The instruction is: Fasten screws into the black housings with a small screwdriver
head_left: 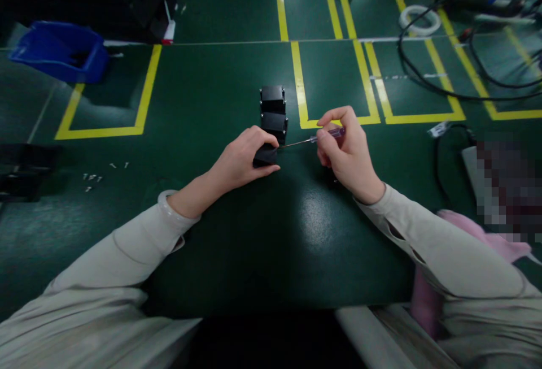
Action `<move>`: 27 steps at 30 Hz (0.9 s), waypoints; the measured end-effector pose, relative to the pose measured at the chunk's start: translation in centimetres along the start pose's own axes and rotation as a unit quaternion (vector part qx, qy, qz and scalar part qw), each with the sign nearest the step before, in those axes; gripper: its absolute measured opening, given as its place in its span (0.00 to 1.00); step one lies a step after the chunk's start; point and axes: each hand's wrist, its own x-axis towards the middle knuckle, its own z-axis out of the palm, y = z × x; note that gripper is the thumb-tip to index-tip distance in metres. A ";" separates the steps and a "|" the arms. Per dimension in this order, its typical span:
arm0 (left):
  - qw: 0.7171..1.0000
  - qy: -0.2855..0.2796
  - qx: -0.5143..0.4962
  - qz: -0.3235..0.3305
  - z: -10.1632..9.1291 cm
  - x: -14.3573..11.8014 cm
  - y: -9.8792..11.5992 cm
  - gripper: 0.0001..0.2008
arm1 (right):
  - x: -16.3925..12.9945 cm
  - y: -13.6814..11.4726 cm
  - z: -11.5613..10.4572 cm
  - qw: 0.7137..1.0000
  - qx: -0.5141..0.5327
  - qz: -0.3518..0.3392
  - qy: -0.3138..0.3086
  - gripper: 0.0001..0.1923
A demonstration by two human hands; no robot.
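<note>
My left hand is closed around a small black block on the green table, thumb and fingers on opposite sides. In my right hand is a screwdriver with a clear purplish handle, gripped between thumb and fingers. Its thin shaft points left, and the tip meets the right side of the black block, near a corner. Just beyond, two similar black blocks stand in a row, with small screws showing at their sides. A small dark item lies partly hidden under my right hand.
Loose screws lie to the left. A blue bin stands at the far left, near dark equipment. Yellow tape outlines areas on the table. A white tape roll and black cables are at the right, above a pink cloth.
</note>
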 end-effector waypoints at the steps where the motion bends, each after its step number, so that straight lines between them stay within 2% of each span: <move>1: 1.000 -0.001 0.000 -0.001 0.0 0.0 0.0 0.18 | 0.0 0.0 0.0 1.000 -0.005 0.002 -0.002 0.11; 27: 1.000 0.009 -0.001 0.012 0.1 0.0 -0.2 0.18 | 0.0 0.0 -0.1 1.000 0.001 0.014 -0.016 0.11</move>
